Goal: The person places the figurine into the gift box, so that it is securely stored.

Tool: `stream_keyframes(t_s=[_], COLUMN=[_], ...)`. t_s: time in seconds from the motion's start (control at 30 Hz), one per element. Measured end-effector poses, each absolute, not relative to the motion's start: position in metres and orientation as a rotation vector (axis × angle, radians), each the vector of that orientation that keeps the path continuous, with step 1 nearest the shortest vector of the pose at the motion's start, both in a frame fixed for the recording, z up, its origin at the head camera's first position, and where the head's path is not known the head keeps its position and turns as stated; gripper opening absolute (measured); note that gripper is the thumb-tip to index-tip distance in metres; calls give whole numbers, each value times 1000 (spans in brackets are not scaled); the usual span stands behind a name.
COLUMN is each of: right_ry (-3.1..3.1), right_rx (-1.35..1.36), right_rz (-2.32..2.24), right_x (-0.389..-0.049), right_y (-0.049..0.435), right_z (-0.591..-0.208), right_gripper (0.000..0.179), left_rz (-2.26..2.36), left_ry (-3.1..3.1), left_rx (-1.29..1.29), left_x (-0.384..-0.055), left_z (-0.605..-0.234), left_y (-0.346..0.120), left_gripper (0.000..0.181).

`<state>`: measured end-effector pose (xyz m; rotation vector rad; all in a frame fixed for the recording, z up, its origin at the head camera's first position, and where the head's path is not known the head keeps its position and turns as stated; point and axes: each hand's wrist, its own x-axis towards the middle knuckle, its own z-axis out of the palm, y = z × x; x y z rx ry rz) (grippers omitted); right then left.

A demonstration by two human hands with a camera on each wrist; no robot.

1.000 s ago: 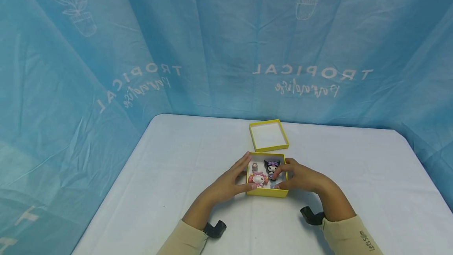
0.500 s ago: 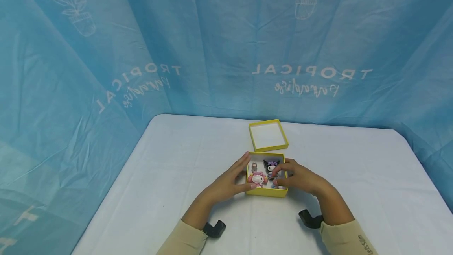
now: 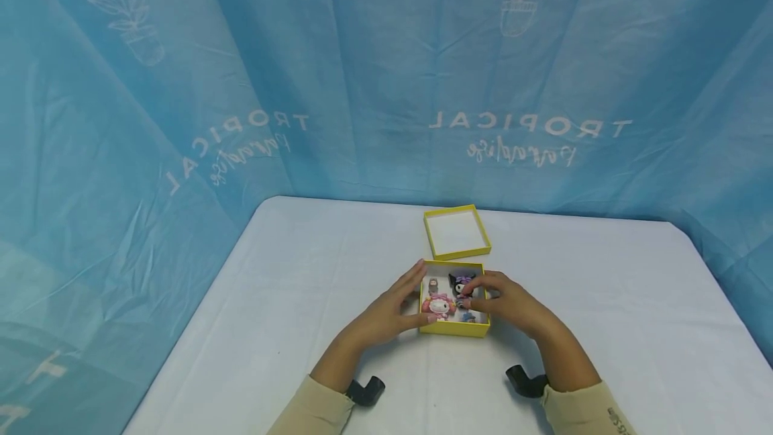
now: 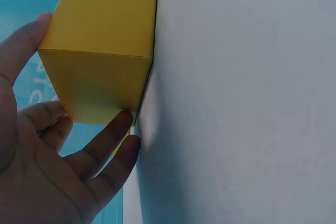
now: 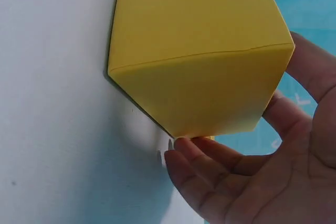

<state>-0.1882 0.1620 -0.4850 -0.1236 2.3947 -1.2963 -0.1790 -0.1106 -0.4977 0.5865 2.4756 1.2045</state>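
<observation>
A yellow box (image 3: 454,329) with a white inside sits on the table, its top uncovered. My left hand (image 3: 386,314) holds its left side, thumb at the near rim and index finger at the far corner. Inside stand or lie small toy figurines: a black-and-purple figurine (image 3: 460,286), a pink figurine (image 3: 439,306), a small brownish figurine (image 3: 433,285) and a blue piece (image 3: 468,317). My right hand (image 3: 513,301) reaches over the right wall, thumb and index finger pinching the black-and-purple figurine. Its other fingers (image 5: 197,182) are outside, close to the box's wall.
Just behind the box lies a shallow yellow lid (image 3: 465,254), white inside facing up. A white cloth (image 3: 302,267) covers the table. Blue printed curtains (image 3: 374,72) hang behind and at both sides. Black wrist cameras (image 3: 368,392) are strapped to both wrists.
My right thumb has moved from the blue piece in the near right corner up to the black-and-purple figurine, uncovering the blue piece. The left hand, box and lid stay in place.
</observation>
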Motion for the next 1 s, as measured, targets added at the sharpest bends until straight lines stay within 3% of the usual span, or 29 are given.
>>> stream_keyframes(t_s=[0.37,0.67,1.0], right_ry=[2433,2471,2497], right_rx=[-109,0,223], right_rz=[-1451,-1576,-1690], right_x=[-188,-194,-206], right_y=[165,165,171], right_z=[-487,-486,-489], right_gripper=[26,38,54], left_rz=[1300,1504,1678], left_ry=[2508,2560,2386], left_rx=[515,276,82], left_x=[-178,-182,-208], left_z=[-493,-487,-484], left_y=[-105,-102,-101], left_gripper=[94,63,61])
